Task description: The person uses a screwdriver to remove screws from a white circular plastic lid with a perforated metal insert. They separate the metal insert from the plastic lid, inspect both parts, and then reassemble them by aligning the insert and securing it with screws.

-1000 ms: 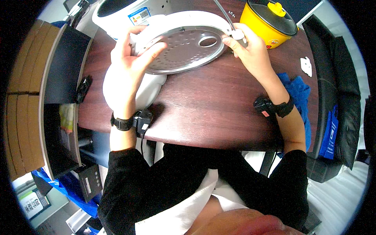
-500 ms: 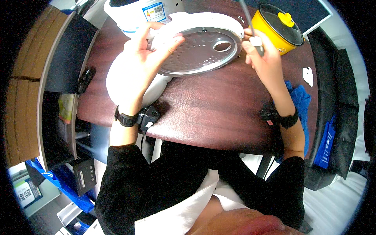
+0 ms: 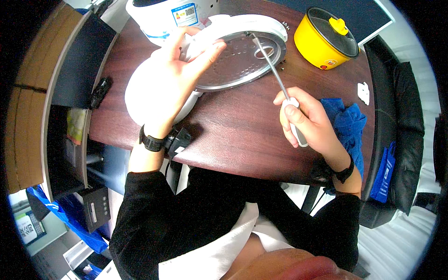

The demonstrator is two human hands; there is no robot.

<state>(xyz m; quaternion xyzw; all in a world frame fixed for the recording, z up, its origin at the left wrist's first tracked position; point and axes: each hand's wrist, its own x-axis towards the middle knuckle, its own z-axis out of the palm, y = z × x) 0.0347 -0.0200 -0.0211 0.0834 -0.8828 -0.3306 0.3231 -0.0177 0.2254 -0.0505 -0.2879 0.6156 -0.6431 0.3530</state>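
- At far left, tabletop (image 3: 242,126) edge: black object (image 3: 100,92), kind unclear. Clock laid flat, 12 away from the person.
- Next in, white rounded body (image 3: 142,95), partly behind the left forearm; whether joined to the lid, cannot tell.
- Left hand (image 3: 183,65): grip closed on the white lid (image 3: 268,23) at its 9–10 o'clock edge, thumb toward the metal plate. Finger contact behind the rim hidden.
- White pot (image 3: 163,21) beyond that hand, at its 12; little room on that side.
- Metal plate (image 3: 224,70) set in the lid, tilted to face the person; oval hole at its 2 o'clock, dark spot (image 3: 248,33) on its rim near 12.
- Key relation: screwdriver (image 3: 279,81) lies across the plate, long axis from 5 to 11, tip just beside the dark spot. Whether seated there, cannot tell.
- Left hand nearer the plate; right hand (image 3: 310,119) stands off at the plate's 4–5 o'clock, grip wrapped round the white-and-grey handle, shaft pointing to 11.
- Wood grain stretches between the plate's 6 o'clock edge and the near tabletop edge: room for the right forearm.
- Limits right: yellow pot (image 3: 315,44) at the right hand's 12–1, blue cloth (image 3: 347,123) at 3, white piece (image 3: 363,93) at 2.
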